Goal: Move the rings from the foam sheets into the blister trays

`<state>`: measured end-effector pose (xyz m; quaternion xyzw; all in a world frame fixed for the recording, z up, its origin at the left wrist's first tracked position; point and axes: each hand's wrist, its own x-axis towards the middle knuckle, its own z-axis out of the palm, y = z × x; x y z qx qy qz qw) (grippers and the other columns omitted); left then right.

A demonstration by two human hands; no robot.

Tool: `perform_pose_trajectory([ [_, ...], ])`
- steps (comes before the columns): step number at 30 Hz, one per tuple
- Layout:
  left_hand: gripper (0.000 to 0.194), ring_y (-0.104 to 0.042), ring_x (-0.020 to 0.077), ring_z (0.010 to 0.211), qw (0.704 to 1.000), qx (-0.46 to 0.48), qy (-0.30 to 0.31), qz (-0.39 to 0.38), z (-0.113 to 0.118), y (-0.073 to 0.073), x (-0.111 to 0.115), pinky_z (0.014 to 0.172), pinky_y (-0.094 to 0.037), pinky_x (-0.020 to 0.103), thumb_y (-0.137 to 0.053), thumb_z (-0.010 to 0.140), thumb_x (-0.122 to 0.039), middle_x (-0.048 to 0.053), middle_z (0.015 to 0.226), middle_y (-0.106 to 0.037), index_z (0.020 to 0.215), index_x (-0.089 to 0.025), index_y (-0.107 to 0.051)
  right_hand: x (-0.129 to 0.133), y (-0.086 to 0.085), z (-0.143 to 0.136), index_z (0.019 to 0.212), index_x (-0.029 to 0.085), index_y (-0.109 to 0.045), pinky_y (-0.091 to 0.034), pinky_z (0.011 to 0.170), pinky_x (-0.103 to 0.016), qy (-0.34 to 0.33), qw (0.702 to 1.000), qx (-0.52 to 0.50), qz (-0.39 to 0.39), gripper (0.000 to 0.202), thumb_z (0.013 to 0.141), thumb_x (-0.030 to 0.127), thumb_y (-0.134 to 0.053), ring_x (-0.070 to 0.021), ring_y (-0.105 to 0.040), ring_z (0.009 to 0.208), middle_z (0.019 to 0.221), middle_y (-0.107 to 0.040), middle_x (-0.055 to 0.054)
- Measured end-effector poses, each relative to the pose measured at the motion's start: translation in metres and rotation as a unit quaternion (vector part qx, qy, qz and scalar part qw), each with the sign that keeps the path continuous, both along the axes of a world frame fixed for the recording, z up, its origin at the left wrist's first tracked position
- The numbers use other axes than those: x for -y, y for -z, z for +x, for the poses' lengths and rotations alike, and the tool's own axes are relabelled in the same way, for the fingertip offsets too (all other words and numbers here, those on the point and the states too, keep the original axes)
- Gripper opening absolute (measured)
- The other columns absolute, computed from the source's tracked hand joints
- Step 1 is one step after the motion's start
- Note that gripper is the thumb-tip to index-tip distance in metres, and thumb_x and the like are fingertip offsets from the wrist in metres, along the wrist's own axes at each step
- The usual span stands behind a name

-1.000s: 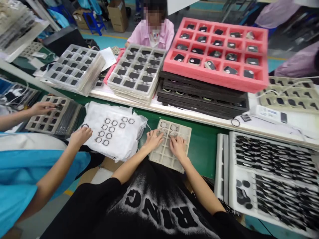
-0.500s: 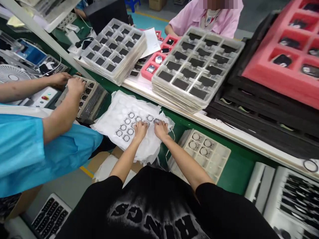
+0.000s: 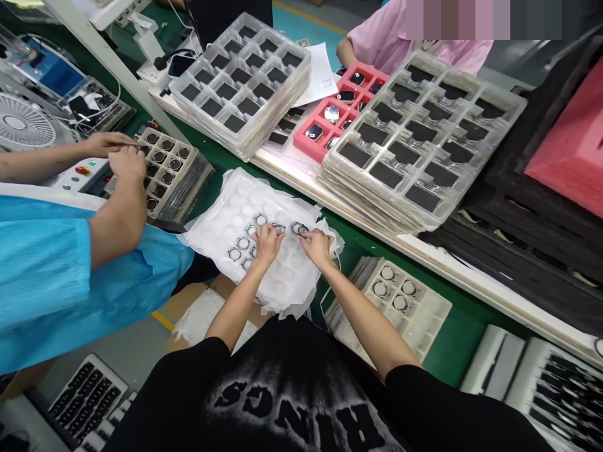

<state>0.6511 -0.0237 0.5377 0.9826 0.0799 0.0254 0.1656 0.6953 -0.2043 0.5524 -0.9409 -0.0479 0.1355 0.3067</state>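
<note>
I've got the left hand (image 3: 268, 243) mid-frame, back up, fingers curled, tips towards the right. My right hand (image 3: 316, 246) sits just right of it, not touching, fingers bent to upper left. Left forearm (image 3: 238, 301) angles up-right, right forearm (image 3: 362, 314) up-left. Can't confirm grip closure on either.
</note>
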Motion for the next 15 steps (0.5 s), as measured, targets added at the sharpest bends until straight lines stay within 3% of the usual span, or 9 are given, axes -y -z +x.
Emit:
perform_pose_trajectory([
  [2,0.032,-0.047,0.0325,0.118,0.999,0.005,-0.027,0.018,0.004,-0.001,-0.011,0.099,-0.032,0.046,-0.053,0.103,-0.045,0.015,0.124,-0.057,0.109,-0.023,-0.075,-0.013,0.003,0.003,0.113,0.026,-0.081,-0.028,0.097,-0.042,-0.046,0.997,0.034,-0.043,0.030,0.101,0.035,-0.055,-0.0268,-0.057,0.111,0.112,-0.072,-0.011],
  [6,0.026,-0.044,0.0347,0.123,0.997,-0.053,0.002,0.061,0.006,0.002,-0.029,0.101,-0.031,0.049,-0.061,0.099,-0.043,0.015,0.132,-0.053,0.112,-0.025,-0.075,-0.032,0.016,0.009,0.106,0.023,-0.081,-0.025,0.094,-0.043,-0.109,0.985,0.029,-0.128,0.035,0.102,0.024,-0.046,-0.0267,-0.054,0.112,0.114,-0.071,-0.013],
  [11,0.024,-0.041,0.0347,0.124,0.991,-0.102,0.028,0.086,0.007,0.002,-0.036,0.103,-0.031,0.051,-0.063,0.096,-0.040,0.015,0.132,-0.052,0.113,-0.026,-0.076,-0.036,0.026,0.013,0.113,0.024,-0.080,-0.026,0.095,-0.042,-0.082,0.989,0.028,-0.119,0.034,0.100,0.025,-0.048,-0.0260,-0.056,0.114,0.121,-0.070,-0.013],
  [15,0.017,-0.041,0.0319,0.123,0.989,-0.121,0.064,0.057,0.018,-0.008,-0.043,0.103,-0.031,0.048,-0.066,0.094,-0.036,0.010,0.128,-0.054,0.105,-0.029,-0.077,-0.039,0.023,0.019,0.108,0.025,-0.081,-0.031,0.097,-0.041,-0.045,0.996,-0.020,-0.077,0.028,0.096,0.026,-0.056,-0.0261,-0.062,0.112,0.118,-0.075,-0.010],
])
